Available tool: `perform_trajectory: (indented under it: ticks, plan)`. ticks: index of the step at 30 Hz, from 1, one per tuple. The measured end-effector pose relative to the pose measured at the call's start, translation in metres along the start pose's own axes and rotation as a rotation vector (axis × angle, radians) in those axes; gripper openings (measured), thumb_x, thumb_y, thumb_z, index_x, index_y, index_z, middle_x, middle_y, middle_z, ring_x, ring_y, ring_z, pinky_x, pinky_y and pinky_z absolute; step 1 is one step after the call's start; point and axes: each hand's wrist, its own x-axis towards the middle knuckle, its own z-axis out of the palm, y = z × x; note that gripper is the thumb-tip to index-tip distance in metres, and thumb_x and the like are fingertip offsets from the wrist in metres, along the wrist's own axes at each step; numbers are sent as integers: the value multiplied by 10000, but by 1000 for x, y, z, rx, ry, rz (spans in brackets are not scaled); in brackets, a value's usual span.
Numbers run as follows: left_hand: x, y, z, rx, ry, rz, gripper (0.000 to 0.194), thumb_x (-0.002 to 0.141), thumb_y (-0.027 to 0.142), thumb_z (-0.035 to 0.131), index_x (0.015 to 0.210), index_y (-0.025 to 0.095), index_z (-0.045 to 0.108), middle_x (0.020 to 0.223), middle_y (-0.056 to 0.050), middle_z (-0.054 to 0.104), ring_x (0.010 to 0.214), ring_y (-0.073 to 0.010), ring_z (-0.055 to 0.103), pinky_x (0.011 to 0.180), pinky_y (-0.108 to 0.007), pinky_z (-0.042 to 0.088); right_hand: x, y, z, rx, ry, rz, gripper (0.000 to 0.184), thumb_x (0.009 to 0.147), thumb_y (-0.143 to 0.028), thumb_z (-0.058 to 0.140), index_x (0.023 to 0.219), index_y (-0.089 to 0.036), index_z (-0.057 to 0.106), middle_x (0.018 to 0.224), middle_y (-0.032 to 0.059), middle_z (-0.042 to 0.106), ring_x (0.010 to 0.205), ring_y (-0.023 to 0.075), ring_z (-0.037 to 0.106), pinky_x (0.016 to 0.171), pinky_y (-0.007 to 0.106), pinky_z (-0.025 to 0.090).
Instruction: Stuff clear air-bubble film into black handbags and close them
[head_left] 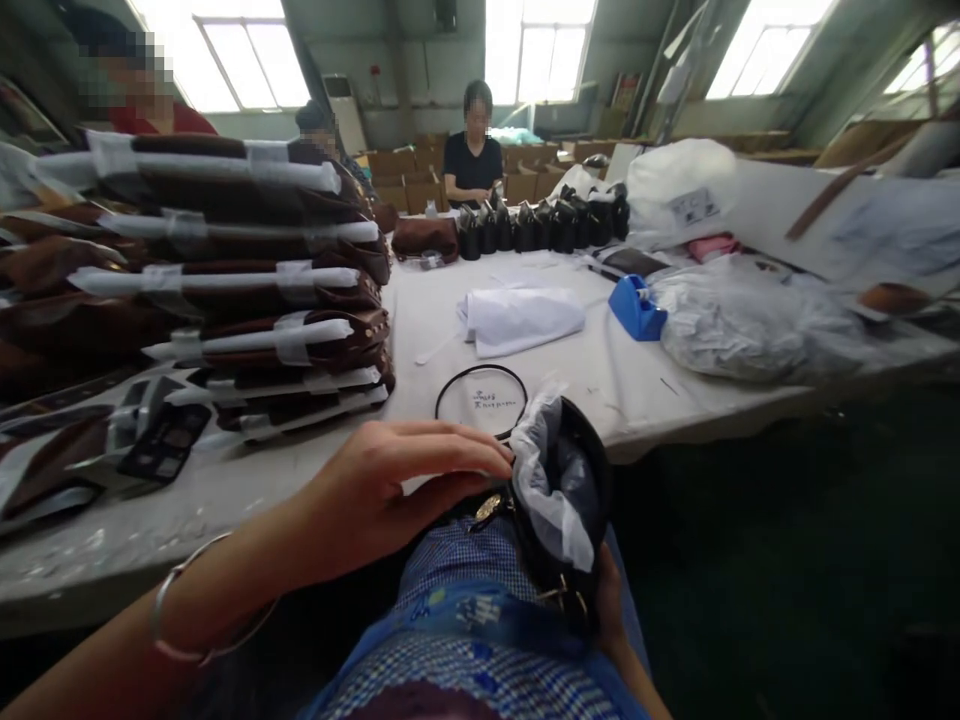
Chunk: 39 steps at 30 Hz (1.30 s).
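A small black bag (609,470), its mouth open towards me, is held over my lap at the table's edge. Crumpled white tissue paper (551,490) fills the opening. My right hand (611,600) is wrapped round the bag's lower right side, partly hidden behind it. From the left, my left hand (405,480) reaches across, fingers and thumb closing at the bag's left rim. Just below those fingertips hangs a gold charm (489,508). A thin black strap (480,368) loops onto the table beside the bag. Gold hardware (562,592) shows on the bag's lower side.
Brown bags padded with white wrap (247,285) are stacked high at left. White sheets (525,320), a blue tape dispenser (637,308) and a plastic sack (735,320) lie ahead. Several black bags (540,225) line up before a seated person (472,160). Other people are at left.
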Motion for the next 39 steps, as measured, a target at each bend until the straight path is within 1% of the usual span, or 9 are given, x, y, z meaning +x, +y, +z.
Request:
perform_trajectory:
  ticks: [6,12,17,21,27,29,31,34,39]
  plan:
    - [6,-22,23,291,-183,350,406,907,442,561,1236,204,568,1222,-57,651,1203,-193,559,1198,-462,227,-5,-9,19,133,34,-2,444,718,-600,670,925,-210,715,997,36,748,999,307,668,819,396,579]
    - [15,-28,27,476,-171,352,512,878,627,444,1005,166,627,744,-14,667,733,-158,641,942,-337,487,17,-22,40,114,-159,80,389,758,-551,645,793,-173,731,864,73,756,893,298,691,779,356,567]
    - [24,-39,4,487,-166,355,503,873,632,470,1052,186,619,904,-44,706,923,-189,653,1068,-395,365,62,-48,64,169,-349,137,342,832,-427,616,914,-115,730,901,101,754,860,236,703,841,315,543]
    - [24,-73,11,517,-234,263,560,811,701,504,1001,188,625,948,-61,710,941,-225,657,964,-385,429,107,-67,75,-87,-380,142,435,837,-486,608,999,-94,709,957,125,744,853,247,699,811,350,547]
    - [17,-144,60,648,-71,-187,563,868,672,403,798,153,608,758,-82,696,743,-216,667,714,-316,473,136,-97,72,-1222,5,-530,392,791,-429,614,1079,-185,723,1100,137,703,1010,355,650,874,454,495]
    - [23,-153,74,619,1,-271,557,879,663,395,799,157,612,757,-81,697,743,-214,668,705,-313,470,124,-114,75,-1503,248,-768,478,788,-371,593,1239,-221,638,1382,170,522,1071,387,616,867,523,484]
    - [32,-157,85,546,21,-257,539,870,665,422,837,165,622,790,-76,706,787,-221,676,757,-328,478,111,-131,83,-1577,327,-1187,482,820,-354,534,1274,-208,608,1536,145,308,1264,417,464,969,576,405]
    - [45,-163,89,436,25,-136,515,863,634,499,1037,161,607,953,-85,724,927,-222,673,940,-348,449,106,-146,101,-1449,91,-1536,437,859,-401,492,1258,-272,618,1450,66,467,1224,335,532,1007,466,435]
    - [30,-175,52,483,-96,119,541,880,510,574,1268,144,485,1339,-110,578,1279,-187,496,1185,-389,197,138,-145,135,-1408,-343,-1277,364,858,-381,499,1166,-308,678,1128,9,713,973,236,696,787,282,588]
